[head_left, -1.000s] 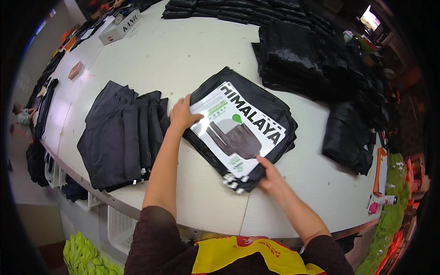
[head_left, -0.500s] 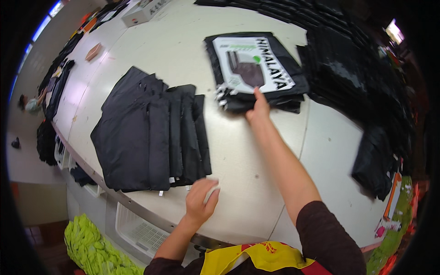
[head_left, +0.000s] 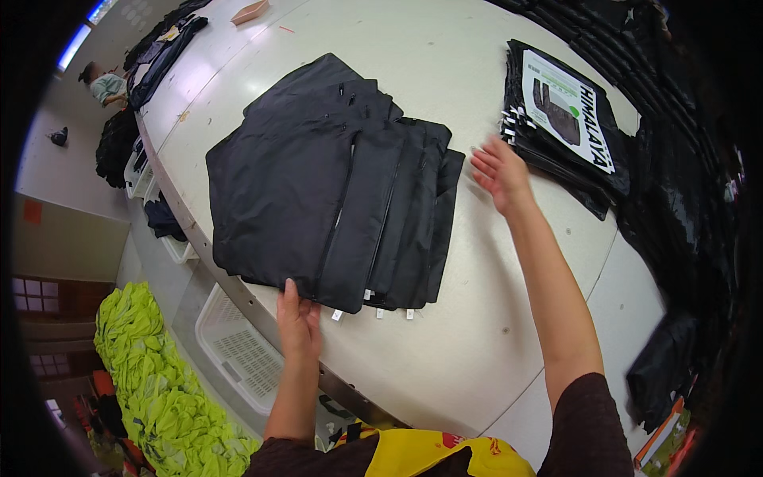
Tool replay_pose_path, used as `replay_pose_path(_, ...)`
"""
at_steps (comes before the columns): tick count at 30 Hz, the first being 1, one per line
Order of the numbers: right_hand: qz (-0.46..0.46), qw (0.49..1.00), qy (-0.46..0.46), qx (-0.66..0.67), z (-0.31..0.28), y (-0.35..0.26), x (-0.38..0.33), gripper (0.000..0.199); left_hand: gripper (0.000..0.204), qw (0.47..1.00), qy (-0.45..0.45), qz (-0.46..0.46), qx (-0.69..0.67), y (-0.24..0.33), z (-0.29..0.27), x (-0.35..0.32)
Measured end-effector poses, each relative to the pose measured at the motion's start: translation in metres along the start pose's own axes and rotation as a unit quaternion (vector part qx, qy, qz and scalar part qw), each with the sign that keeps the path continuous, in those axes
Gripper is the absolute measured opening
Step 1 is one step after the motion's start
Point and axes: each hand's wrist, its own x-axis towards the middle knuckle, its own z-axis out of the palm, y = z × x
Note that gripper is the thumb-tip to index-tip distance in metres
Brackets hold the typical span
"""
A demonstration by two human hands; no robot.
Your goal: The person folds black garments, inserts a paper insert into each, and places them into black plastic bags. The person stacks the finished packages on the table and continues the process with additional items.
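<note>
A fanned stack of folded black garments [head_left: 310,183] lies on the pale table, with small white tags along its near edge. My left hand [head_left: 300,326] pinches that near edge, its thumb on top and the other fingers partly hidden below. Right of the stack, my right hand [head_left: 501,173] is raised with its fingers apart and nothing in them. Beyond it sits a pile of flat black packages [head_left: 556,163], the top one bearing a white printed sheet [head_left: 560,111] with a picture of dark trousers.
More black packages [head_left: 683,191] line the table's right side. A small pinkish tray [head_left: 249,12] stands at the far edge. Below the table are a white plastic basket [head_left: 238,342] and a heap of lime-green fabric [head_left: 159,381]. Another person [head_left: 105,86] is at the far left.
My right hand has let go of the package pile and drawn back toward the garments. My left hand has taken hold of the stack's near edge. The view has shifted left.
</note>
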Motion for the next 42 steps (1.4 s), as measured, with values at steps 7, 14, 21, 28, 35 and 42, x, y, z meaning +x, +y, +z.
replay_pose_path(7, -0.314, 0.750, -0.114, -0.571, 0.113, 0.018, 0.034, 0.075, 0.066, 0.996, 0.013, 0.080, 0.030, -0.008, 0.036, 0.008)
replay_pose_path(14, -0.321, 0.693, -0.073, -0.642, 0.103, 0.028, 0.042, 0.064, 0.073, 0.970, 0.058, 0.182, 0.152, -0.007, 0.066, 0.063)
replay_pose_path(21, -0.465, 0.763, -0.110, -0.436, -0.005, 0.070, -0.022, 0.048, 0.081, 0.941, 0.107, 0.239, 0.213, -0.033, 0.065, 0.103)
replay_pose_path(28, -0.350, 0.805, 0.074, -0.474, -0.273, 0.106, -0.272, 0.043, 0.071, 0.918, 0.154, 0.270, 0.248, -0.032, 0.047, 0.091)
replay_pose_path(35, -0.151, 0.532, 0.416, -0.722, -0.492, 0.049, -0.416, 0.072, 0.062, 0.870, 0.166, 0.150, 0.439, -0.021, 0.068, 0.038)
replay_pose_path(42, -0.121, 0.391, 0.311, -0.858, -0.580, 0.012, -0.373, 0.066, 0.040, 0.811, 0.240, 0.207, 0.491, -0.014, 0.052, 0.068)
